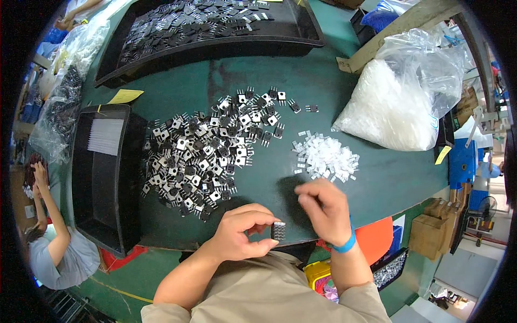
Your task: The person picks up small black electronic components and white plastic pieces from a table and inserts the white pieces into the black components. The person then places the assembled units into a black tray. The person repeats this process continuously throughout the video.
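Between its thumb and fingers, my left hand (242, 231) pinches a small dark stack of transistors (278, 231) near the table's front edge, with a pale top end. My right hand (326, 207), a blue band at its wrist, is closed with thumb and index finger drawn together. Whatever it may hold is too small to make out. Just beyond it lies a heap of small white translucent plastic pieces (327, 156). A large loose pile of black-and-silver three-legged transistors (199, 156) spreads over the green table (269, 188), left of the white heap.
A black tray (97, 188) on the left holds a white ribbed stack. At the back, a larger black tray (215, 51) is full of transistors. A plastic bag of white pieces (388, 107) sits far right. A person (59, 242) works at left.
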A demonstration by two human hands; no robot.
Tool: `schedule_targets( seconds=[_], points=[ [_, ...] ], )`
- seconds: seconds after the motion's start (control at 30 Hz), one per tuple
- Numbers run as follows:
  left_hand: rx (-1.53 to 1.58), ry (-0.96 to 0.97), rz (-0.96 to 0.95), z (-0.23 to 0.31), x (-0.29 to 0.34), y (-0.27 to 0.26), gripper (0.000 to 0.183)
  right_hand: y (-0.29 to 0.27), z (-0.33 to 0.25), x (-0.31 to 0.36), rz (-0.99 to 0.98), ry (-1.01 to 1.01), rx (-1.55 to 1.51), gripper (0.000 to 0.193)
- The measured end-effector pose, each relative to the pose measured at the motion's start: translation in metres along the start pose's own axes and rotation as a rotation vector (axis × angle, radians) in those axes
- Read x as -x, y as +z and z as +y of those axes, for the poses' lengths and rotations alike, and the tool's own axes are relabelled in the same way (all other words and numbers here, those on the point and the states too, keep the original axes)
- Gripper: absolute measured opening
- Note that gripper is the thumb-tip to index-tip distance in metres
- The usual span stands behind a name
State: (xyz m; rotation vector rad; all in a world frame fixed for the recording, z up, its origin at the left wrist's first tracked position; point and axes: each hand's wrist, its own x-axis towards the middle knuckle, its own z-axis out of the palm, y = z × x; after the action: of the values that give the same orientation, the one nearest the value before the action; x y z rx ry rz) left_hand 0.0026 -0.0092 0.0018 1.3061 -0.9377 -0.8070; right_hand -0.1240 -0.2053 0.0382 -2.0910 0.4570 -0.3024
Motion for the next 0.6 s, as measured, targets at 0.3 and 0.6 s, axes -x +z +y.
schedule_targets(
  seconds=[0.3, 0.6],
  points=[
    [-0.008, 0.003, 0.033, 0.0, -0.002, 0.002, 0.035, 0.015, 0.02, -0.028, 0.165, -0.179, 0.515, 0.014],
    [0.009, -0.019, 0.087, -0.001, -0.001, 0.004, 0.034, 0.01, 0.0, -0.001, 0.011, 0.089, -0.221, 0.021]
  ],
)
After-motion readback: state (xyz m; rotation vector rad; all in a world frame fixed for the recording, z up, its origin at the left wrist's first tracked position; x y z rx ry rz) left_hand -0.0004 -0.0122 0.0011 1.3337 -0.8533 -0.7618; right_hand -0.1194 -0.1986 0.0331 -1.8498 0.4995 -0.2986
